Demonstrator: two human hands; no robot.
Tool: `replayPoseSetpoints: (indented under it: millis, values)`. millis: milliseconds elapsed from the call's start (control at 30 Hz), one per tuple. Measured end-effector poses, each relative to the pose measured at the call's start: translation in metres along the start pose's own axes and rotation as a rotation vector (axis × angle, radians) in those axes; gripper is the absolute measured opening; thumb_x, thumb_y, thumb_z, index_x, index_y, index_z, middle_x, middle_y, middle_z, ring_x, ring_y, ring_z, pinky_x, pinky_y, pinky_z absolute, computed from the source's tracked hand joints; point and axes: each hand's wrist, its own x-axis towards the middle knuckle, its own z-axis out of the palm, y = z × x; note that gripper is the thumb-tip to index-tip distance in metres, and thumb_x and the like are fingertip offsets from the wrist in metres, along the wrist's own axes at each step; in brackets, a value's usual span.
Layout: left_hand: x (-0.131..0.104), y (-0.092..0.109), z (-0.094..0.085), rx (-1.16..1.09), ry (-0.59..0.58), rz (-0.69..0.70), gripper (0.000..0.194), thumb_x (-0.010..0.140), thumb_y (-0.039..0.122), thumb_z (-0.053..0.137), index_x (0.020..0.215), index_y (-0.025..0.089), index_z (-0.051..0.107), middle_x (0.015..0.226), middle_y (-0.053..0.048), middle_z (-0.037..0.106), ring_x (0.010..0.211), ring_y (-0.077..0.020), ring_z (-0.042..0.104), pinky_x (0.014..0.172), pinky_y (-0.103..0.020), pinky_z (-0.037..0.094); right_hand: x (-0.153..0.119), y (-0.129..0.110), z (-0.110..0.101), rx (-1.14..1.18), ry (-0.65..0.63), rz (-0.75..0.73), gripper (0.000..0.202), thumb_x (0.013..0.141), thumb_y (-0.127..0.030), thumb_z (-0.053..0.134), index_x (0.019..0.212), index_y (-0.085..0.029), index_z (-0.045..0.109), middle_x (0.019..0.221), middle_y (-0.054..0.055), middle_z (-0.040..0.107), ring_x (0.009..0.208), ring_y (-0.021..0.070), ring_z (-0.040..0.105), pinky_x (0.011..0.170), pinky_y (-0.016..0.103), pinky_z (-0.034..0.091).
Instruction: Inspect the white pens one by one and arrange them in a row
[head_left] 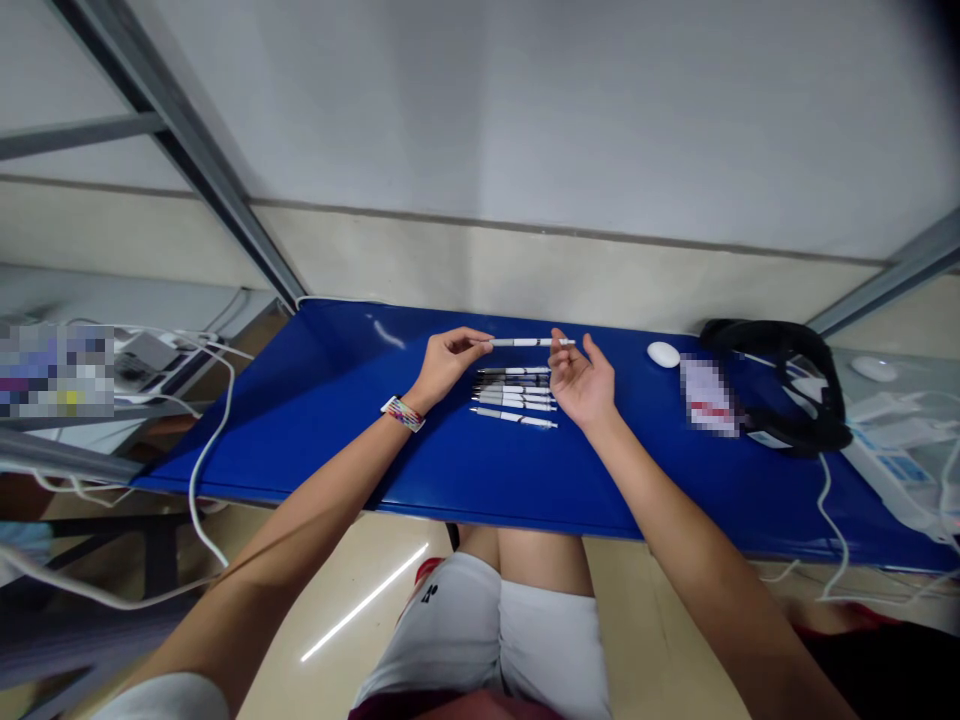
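My left hand point(450, 368) is closed in a pinch on the grip end of a white pen point(521, 342), holding it level above the blue table point(315, 400). At the pen's other end is my right hand point(583, 380), palm turned up, with its thumb and fingers apart. Its fingertips overlap the pen's end in view; whether they touch it I cannot tell. Below and between my hands lie several similar pens point(517, 391), side by side in a loose stack. One more white pen point(514, 416) lies nearest to me, slightly apart from them.
Right of my hands are a white oval object point(664, 354), a blurred-out packet point(709, 395) and a black headband-like device point(832, 390). A white power strip point(892, 465) with cables sits at the far right. Another white cable point(206, 440) hangs over the table's left side. Metal posts point(217, 190) frame the table.
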Motion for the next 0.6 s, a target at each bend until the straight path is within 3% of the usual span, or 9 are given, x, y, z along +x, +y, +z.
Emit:
replayPoseSetpoints:
  millis: [133,333,467,600]
  values:
    - [-0.0001,-0.0012,0.0003,-0.008,0.008,-0.017,0.027,0.081,0.040,0.088,0.098,0.019,0.084,0.084,-0.006,0.079,0.075,-0.0163,0.067,0.073,-0.031,0.052,0.0019,0.0032,-0.0006,0.009,0.053,-0.005,0.012,0.099,-0.019,0.065,0.108,-0.016,0.073,0.075,0.000,0.077,0.058,0.0065,0.070,0.056,0.011,0.060]
    - [-0.0021,-0.0018,0.0033,-0.017,-0.027,-0.039,0.027,0.081,0.040,0.089,0.098,0.019,0.084,0.086,-0.007,0.079,0.076,-0.0173,0.068,0.073,-0.032,0.054,0.0022,0.0007,0.0038,-0.031,0.058,-0.040,0.007,0.100,-0.025,0.072,0.103,-0.019,0.073,0.069,-0.003,0.075,0.054,0.0041,0.069,0.053,0.008,0.058]
    - [-0.0013,-0.0029,0.0027,-0.020,-0.031,-0.038,0.028,0.081,0.040,0.088,0.099,0.019,0.084,0.085,-0.007,0.079,0.076,-0.0174,0.069,0.072,-0.032,0.053,0.0002,-0.0011,0.0074,-0.052,0.059,-0.076,0.017,0.101,-0.035,0.072,0.106,-0.019,0.074,0.074,-0.002,0.078,0.058,0.0055,0.071,0.056,0.010,0.061]
    - [-0.0011,-0.0012,0.0026,-0.015,-0.016,-0.037,0.028,0.081,0.040,0.088,0.098,0.019,0.084,0.086,-0.007,0.079,0.077,-0.0174,0.068,0.073,-0.032,0.053,0.0004,0.0011,0.0092,-0.026,0.099,-0.070,0.010,0.101,-0.027,0.071,0.099,-0.018,0.073,0.070,-0.003,0.075,0.055,0.0048,0.069,0.053,0.009,0.059]
